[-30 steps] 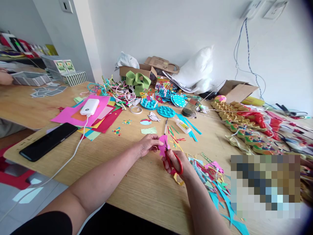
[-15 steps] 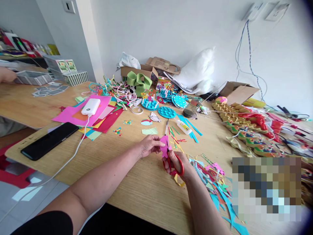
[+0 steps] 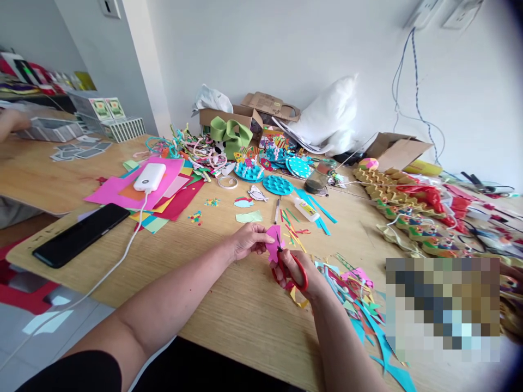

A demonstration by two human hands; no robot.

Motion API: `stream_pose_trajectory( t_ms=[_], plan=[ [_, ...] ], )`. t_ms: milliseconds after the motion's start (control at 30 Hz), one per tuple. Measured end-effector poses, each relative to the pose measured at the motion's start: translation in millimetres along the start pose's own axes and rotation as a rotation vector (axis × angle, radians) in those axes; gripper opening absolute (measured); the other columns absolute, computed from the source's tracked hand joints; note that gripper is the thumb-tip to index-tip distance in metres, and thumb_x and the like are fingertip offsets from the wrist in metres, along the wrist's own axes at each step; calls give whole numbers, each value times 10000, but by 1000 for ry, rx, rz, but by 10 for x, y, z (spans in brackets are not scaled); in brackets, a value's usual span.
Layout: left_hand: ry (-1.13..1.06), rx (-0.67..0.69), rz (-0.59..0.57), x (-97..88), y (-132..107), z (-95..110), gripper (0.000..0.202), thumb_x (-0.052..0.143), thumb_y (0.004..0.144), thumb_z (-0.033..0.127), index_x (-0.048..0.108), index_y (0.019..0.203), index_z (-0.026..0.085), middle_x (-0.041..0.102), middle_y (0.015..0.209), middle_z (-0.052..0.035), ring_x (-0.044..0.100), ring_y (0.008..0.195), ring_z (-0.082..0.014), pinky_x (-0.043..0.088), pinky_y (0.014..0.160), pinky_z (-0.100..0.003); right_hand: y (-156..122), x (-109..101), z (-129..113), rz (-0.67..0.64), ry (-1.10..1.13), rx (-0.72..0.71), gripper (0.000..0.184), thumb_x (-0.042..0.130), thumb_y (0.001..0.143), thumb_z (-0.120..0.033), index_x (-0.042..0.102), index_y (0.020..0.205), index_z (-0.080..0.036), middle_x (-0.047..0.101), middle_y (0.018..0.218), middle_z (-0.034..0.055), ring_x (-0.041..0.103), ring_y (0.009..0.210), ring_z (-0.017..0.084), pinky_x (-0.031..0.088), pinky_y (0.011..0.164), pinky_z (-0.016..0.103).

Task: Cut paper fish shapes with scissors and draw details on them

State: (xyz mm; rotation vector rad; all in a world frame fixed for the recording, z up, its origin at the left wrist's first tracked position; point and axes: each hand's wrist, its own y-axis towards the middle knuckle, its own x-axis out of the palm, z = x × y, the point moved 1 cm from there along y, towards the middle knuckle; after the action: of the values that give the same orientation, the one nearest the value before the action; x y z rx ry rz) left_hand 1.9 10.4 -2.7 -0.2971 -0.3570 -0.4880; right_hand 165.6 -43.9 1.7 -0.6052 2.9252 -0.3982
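Observation:
Between the fingers of my left hand (image 3: 251,242) is a small piece of pink paper (image 3: 272,249), held above the table. My right hand (image 3: 295,271) grips red-handled scissors (image 3: 303,275), their blades lying against the paper. A pen (image 3: 277,210) lies just beyond the paper, with thin coloured paper strips (image 3: 295,230) beside it. Farther off are a fish-shaped cutout with blue on it (image 3: 243,202), a white fish cutout (image 3: 257,193), a pale green paper scrap (image 3: 249,216) and a white glue bottle (image 3: 306,209).
On the left lie a black phone (image 3: 81,234), coloured paper sheets (image 3: 96,191) and a white power bank (image 3: 150,177) with its cable. Paper scraps (image 3: 359,305) spread at the right. Craft pieces, boxes (image 3: 251,121) and a jar (image 3: 321,177) stand toward the wall. Another person's hand (image 3: 12,122) is at far left.
The view has shifted slightly. The pink paper appears slightly turned at the scissor blades; both hands keep their hold. The other person's hand at far left has moved a little.

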Motion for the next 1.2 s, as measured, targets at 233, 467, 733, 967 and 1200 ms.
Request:
stream_pose_trajectory(
  t_ms=[233, 467, 733, 967, 1200],
  plan=[
    [15, -15, -8, 0, -5, 11, 251, 774, 546, 297, 651, 663, 112, 601, 546, 0, 480, 427, -61, 315, 420, -193, -22, 6, -36, 18, -52, -13, 723, 558, 642, -861, 613, 709, -143, 542, 466, -10, 489, 364, 102, 360, 376, 219],
    [23, -13, -33, -32, 29, -12, 256, 779, 545, 301, 656, 666, 112, 597, 537, -5, 475, 428, -63, 314, 425, -195, -18, 4, -7, 20, -74, -20, 724, 518, 695, -848, 643, 797, -141, 554, 489, -5, 496, 379, 111, 361, 384, 226],
    [8, -16, -26, -11, 14, -4, 318, 808, 548, 322, 660, 726, 104, 615, 598, -11, 499, 456, -62, 319, 424, -186, -15, 13, -15, 64, -58, -9, 645, 570, 711, -782, 633, 784, -144, 535, 458, -18, 469, 348, 104, 342, 365, 221],
    [15, -9, 11, -19, 28, -3, 294, 795, 547, 309, 619, 707, 136, 603, 565, 12, 491, 418, -60, 318, 390, -176, -4, 16, -5, 68, -56, 38, 633, 565, 714, -781, 617, 764, -152, 524, 454, -20, 474, 354, 105, 354, 359, 223],
    [71, -36, 23, -17, 15, -5, 292, 780, 554, 321, 629, 720, 134, 627, 566, -6, 539, 418, -82, 345, 374, -173, -2, 13, 1, 57, -24, 10, 588, 604, 732, -732, 633, 757, -145, 528, 440, -22, 471, 339, 93, 364, 357, 206]
  ],
)
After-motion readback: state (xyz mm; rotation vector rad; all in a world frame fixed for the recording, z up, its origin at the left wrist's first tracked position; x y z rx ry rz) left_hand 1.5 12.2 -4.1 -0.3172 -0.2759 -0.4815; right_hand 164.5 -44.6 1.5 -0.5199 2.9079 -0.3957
